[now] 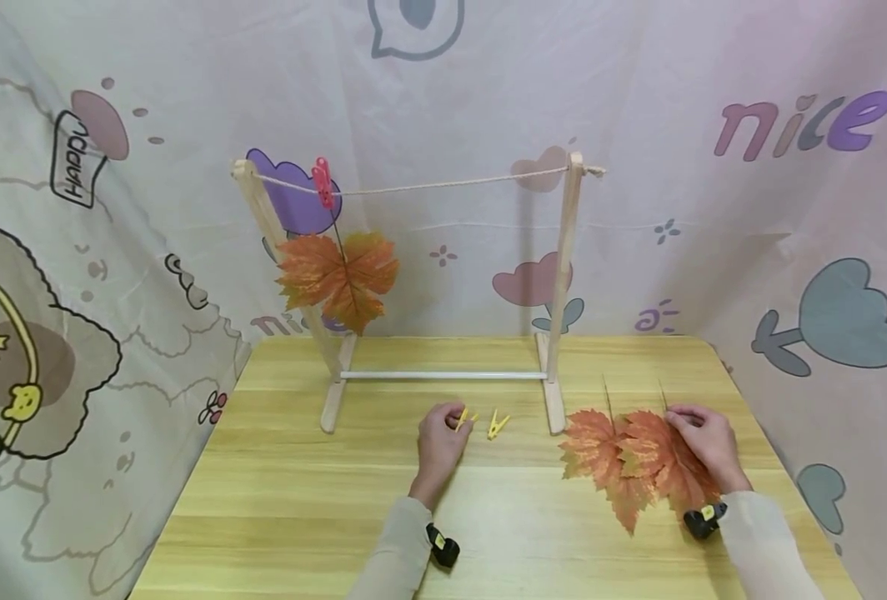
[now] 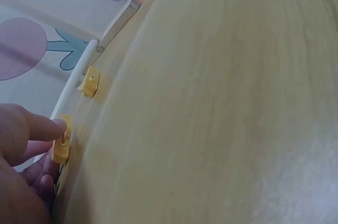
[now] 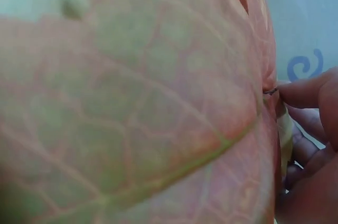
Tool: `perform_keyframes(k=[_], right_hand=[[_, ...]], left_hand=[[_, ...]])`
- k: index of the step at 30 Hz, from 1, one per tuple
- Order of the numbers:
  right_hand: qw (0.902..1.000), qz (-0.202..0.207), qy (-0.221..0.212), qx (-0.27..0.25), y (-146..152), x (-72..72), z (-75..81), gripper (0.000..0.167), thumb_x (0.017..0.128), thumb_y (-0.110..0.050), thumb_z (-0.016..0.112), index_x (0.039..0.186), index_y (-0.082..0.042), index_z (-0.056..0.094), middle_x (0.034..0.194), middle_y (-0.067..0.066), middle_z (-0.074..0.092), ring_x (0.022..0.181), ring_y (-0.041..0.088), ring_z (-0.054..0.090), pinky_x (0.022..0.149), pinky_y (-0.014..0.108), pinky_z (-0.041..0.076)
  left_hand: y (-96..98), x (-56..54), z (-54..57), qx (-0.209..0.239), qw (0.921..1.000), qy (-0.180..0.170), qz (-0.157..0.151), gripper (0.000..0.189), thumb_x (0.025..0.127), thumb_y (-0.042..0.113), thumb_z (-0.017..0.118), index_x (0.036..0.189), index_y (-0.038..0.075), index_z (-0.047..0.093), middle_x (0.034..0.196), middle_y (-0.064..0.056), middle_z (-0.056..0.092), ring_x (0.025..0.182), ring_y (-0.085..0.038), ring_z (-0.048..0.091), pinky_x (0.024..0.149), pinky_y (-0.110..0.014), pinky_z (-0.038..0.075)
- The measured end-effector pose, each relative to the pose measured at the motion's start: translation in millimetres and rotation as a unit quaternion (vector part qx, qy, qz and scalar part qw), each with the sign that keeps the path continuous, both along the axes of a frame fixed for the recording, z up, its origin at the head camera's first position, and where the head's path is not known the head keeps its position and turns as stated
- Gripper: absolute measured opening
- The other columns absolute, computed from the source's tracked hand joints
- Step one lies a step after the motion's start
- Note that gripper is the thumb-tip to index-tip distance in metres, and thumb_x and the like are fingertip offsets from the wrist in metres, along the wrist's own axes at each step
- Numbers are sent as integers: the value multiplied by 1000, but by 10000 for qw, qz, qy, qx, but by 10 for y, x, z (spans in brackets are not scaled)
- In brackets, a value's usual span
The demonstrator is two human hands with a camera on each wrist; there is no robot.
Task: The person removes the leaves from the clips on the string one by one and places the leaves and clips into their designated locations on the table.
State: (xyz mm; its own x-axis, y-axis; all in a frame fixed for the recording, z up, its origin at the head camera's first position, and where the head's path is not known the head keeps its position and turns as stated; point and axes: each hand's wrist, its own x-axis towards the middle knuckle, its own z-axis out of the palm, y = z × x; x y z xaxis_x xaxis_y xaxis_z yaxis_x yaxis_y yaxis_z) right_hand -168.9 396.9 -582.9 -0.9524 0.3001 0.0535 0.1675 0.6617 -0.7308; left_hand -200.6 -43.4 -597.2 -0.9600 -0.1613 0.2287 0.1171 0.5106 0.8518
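My left hand point(image 1: 441, 443) pinches a yellow clothespin point(image 2: 62, 142) between thumb and fingers, low over the table. Just to its right, a second yellow clothespin point(image 1: 497, 426) lies on the wood. On the right side, my right hand point(image 1: 706, 440) pinches the thin dark stem of an orange-red artificial maple leaf point(image 1: 664, 458). That leaf's veined surface point(image 3: 158, 97) fills much of the right wrist view. It overlaps another maple leaf point(image 1: 589, 442), whose stem points toward the back. From the rope point(image 1: 443, 185) a pink clothespin point(image 1: 323, 183) holds an orange maple leaf point(image 1: 348, 275).
The rope runs between two wooden posts point(image 1: 561, 275) of a stand with flat feet point(image 1: 553, 408). A white rod point(image 1: 443, 375) joins them low down. Printed cloth point(image 1: 443, 100) surrounds the wooden table point(image 1: 263, 517) at the back and sides.
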Motion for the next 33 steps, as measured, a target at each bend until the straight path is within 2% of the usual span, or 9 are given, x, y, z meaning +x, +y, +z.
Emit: perform_keyframes(k=[6,10,14,22,24,27,30,33], right_hand=[[9996,-82,143,237,-44,10,-15,33,99,-26,70,116,2,73,105,20,74,76,-14,51,70,17,44],[9993,-93,272,249,-63,10,-51,30,98,-21,71,116,3,73,101,18,74,74,-13,52,68,14,44],[9992,-87,361,172,-71,21,-60,30,99,-19,70,117,4,72,101,20,73,73,-12,51,65,11,43],[9984,-303,434,186,-66,42,13,31,100,-20,67,121,2,70,112,24,70,78,-16,47,68,12,42],[9981,-403,434,182,-82,60,62,32,101,-22,65,122,1,70,118,23,69,86,-8,51,72,15,41],[9978,-427,484,167,-106,88,145,34,103,-24,62,125,1,69,125,23,67,102,15,59,76,20,40],[9975,-348,596,118,-155,105,240,36,104,-26,59,128,1,67,129,23,64,116,35,56,78,23,39],[9971,-294,704,54,-237,107,347,38,105,-29,58,131,-1,66,130,22,63,119,37,54,83,28,41]], left_hand=[[-23,24,-23,67,10000,-3,-73,22,75,2,88,95,4,77,82,-4,67,75,-17,61,63,-27,49],[-51,25,-54,211,9997,-41,-74,22,76,4,89,95,6,78,83,-4,68,76,-16,62,64,-27,50],[-104,39,-54,581,9980,-184,-162,23,78,4,88,98,5,77,87,-6,71,79,-17,65,67,-25,52],[-207,2,-85,1273,9911,-46,-397,23,79,-5,83,100,-2,76,89,-10,73,76,-16,66,67,-18,54],[-241,-6,-85,1367,9892,-41,-524,21,81,-6,81,101,-3,75,90,-12,73,77,-16,67,68,-18,54],[-300,2,-75,1462,9864,-109,-742,21,85,-6,78,106,-6,74,93,-14,73,81,-18,67,70,-19,55],[-365,21,-55,1492,9849,-217,-848,23,88,-4,76,110,-5,73,97,-13,73,85,-18,66,72,-19,55],[-426,45,-17,1574,9835,-235,-862,23,89,-2,76,112,-4,73,99,-13,73,86,-19,66,73,-20,55]])
